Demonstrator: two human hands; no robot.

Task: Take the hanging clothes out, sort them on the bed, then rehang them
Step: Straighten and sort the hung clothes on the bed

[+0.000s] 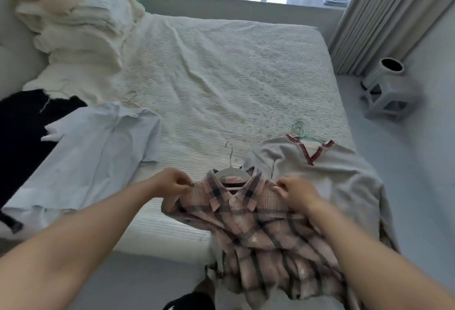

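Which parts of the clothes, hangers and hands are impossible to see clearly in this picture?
Head view only:
- White hanger: its arms are hidden inside the plaid shirt.
- Left hand and right hand: the fingertips are buried in the shirt's shoulders, so the exact grip is unclear.
- Green hangers: partly under the cream sweater; their number is uncertain.
- Black garment: cut off by the left edge.

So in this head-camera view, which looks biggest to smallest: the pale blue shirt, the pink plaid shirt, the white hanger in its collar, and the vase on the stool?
1. pale blue shirt and pink plaid shirt: alike; the plaid lies bunched, nearer the camera, so unranked.
2. vase, though far off.
3. white hanger, mostly hidden inside the collar.
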